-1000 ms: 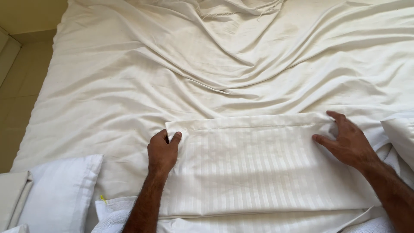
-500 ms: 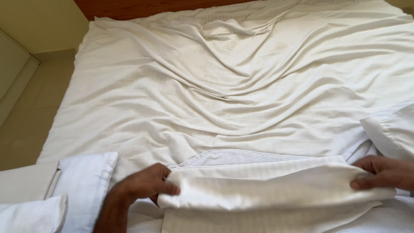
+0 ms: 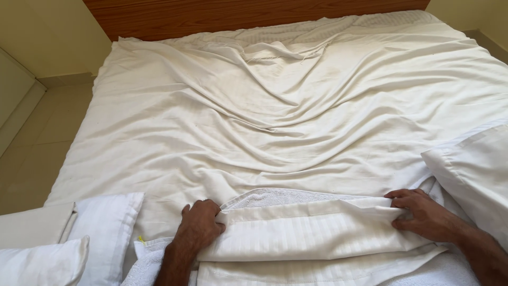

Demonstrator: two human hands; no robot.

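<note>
- The folded sheet [image 3: 312, 233], white cotton with a faint woven stripe, lies at the near edge of the bed [image 3: 275, 111]; its lower layers run off the bottom of the view.
- Left hand [image 3: 198, 229]: fingers curled closed over the fold's left end, fingertips buried in the cloth.
- Right hand [image 3: 423, 214]: fingers pinch the right end; its forearm is cut off.
- A nubby towel [image 3: 275, 197] peeks out behind the fold, mostly covered.
- The bed's sheet is creased and smooth.
- Striped pillows [image 3: 106, 222] at left are partly out of view.
</note>
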